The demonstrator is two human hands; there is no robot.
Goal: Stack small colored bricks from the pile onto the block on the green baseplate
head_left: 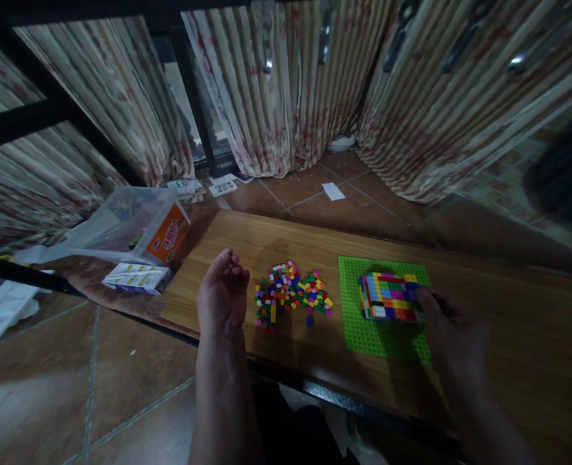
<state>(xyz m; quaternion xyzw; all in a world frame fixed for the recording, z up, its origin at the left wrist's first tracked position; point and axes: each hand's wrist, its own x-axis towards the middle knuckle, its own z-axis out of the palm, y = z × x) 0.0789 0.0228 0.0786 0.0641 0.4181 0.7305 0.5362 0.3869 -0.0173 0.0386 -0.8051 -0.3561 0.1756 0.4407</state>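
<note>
My right hand is closed at the right side of a multicoloured brick build. Its thumb and fingertips pinch a blue toy brick at the top of the build; whether that brick is pressed on is hard to make out. The build stands on a green studded baseplate. To the left, above the table, my left hand is raised with the palm towards me and fingers curled in; anything inside is hidden. Beside it lies a pile of loose toy bricks, with a single blue brick nearer me.
The wooden table is long and narrow, with a dark front edge. Left of it stand a clear plastic bin with an orange label and a white-and-purple box. Papers lie on the tiled floor before striped curtains.
</note>
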